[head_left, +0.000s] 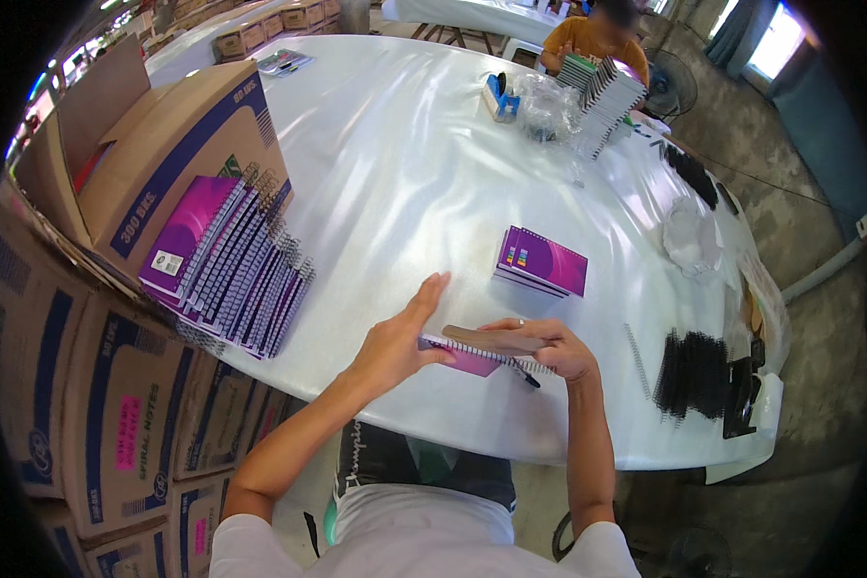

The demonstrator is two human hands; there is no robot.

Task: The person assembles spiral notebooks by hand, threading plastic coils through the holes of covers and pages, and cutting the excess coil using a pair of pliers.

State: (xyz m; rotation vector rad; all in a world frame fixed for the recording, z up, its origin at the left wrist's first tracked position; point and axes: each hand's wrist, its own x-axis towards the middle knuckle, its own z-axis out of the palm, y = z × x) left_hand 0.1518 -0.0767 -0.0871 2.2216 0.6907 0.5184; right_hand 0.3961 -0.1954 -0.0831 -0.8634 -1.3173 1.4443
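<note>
At six o'clock on the table (405, 173), the right hand (549, 349) grips a purple spiral notebook (482, 356); the left hand (395, 342), fingers straight, presses its edge.

Leaning row of purple spiral notebooks (229, 262), open cardboard box (164, 154), black binding coils (694, 371).
</note>
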